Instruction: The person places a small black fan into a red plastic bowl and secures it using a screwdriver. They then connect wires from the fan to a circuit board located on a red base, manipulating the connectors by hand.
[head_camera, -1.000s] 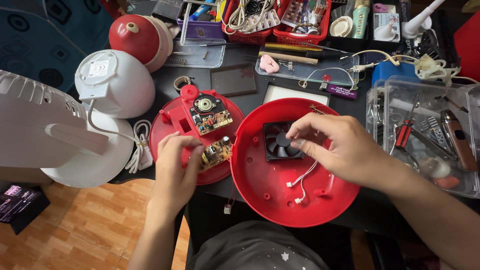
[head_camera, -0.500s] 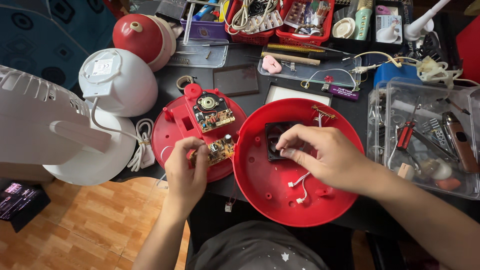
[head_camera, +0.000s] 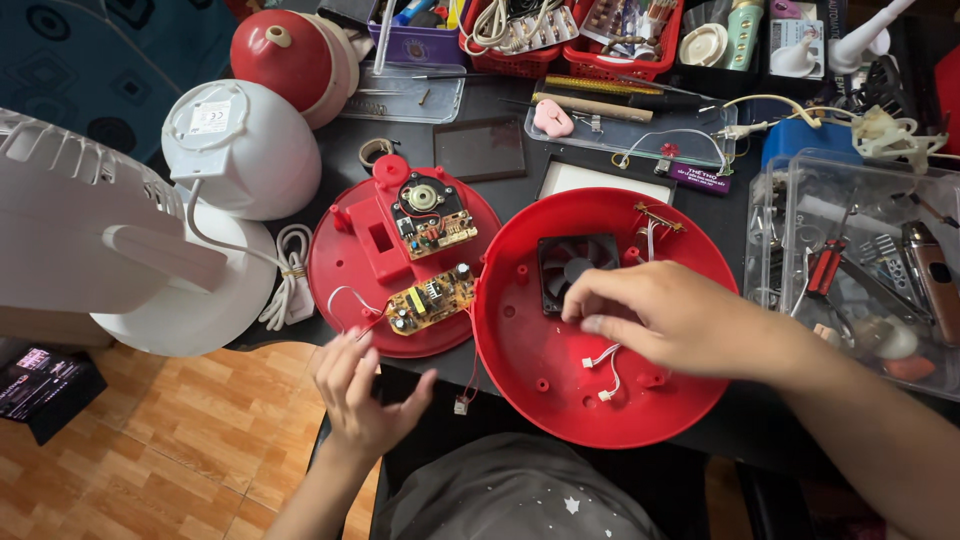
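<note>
My right hand (head_camera: 665, 320) sits inside the red shell (head_camera: 600, 320), fingers bent down beside the black fan (head_camera: 575, 262); fingertips seem to touch the shell floor near the fan's lower edge, can't tell if they pinch anything. My left hand (head_camera: 360, 385) hangs off the table edge below the red base (head_camera: 400, 262), fingers loosely spread, holding nothing, just by the white lead from the yellow board (head_camera: 432, 300). Step, as I judge it: working the fan free in the shell. Next needs a firm pinch on the fan frame while minding the white plugs (head_camera: 600, 375). Room: shell rim touches the base on its left, clear bin (head_camera: 860, 260) close on the right, front edge open toward me.
</note>
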